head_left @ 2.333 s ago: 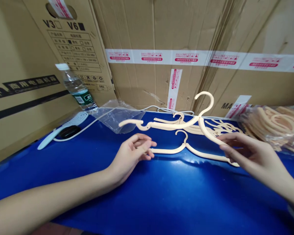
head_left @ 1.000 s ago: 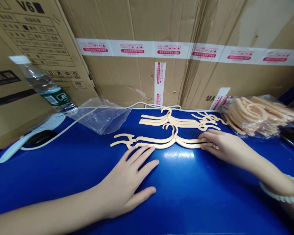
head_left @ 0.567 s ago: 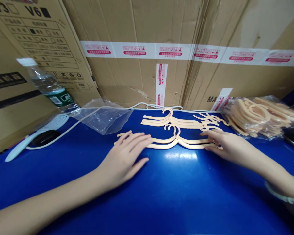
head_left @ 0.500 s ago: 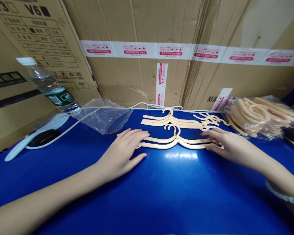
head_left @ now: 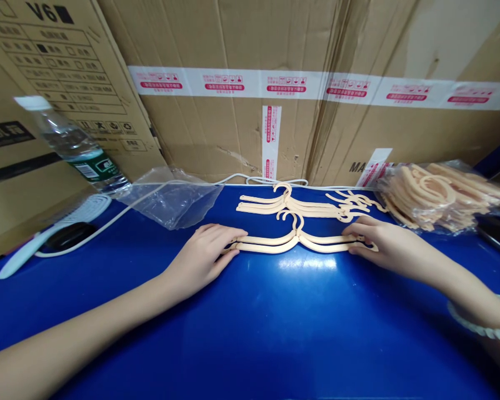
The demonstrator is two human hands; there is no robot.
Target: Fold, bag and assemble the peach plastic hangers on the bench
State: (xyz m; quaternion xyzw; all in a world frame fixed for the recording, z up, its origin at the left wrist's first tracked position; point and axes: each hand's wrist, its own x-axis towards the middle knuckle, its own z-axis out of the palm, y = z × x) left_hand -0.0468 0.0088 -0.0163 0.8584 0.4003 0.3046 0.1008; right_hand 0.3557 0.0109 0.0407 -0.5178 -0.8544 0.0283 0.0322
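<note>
Two beige clothes hangers (head_left: 270, 245) lie one close in front of the other on the blue table, their hooks pointing away from me. My left hand (head_left: 206, 250) pinches their left ends between thumb and fingers. At the opposite side, my right hand (head_left: 385, 241) has its thumb and fingers closed round the right ends. Just behind lies a small stack of similar hangers (head_left: 260, 208), with one hook standing out at its middle. Several loose beige hook pieces (head_left: 352, 203) are heaped at that stack's right end.
Clear bags of beige hanger parts (head_left: 437, 194) lie at the right. On the left are a water bottle (head_left: 83, 147), a pale hairbrush (head_left: 54, 233), a black object (head_left: 69, 236) and an empty plastic bag (head_left: 175, 200). A white cable (head_left: 129, 208) runs before cardboard boxes (head_left: 229, 133).
My left hand has closed its thumb and fingers on the hangers' left ends; before, its thumb was apart. My right hand stays at the right ends. The view has shifted slightly.
</note>
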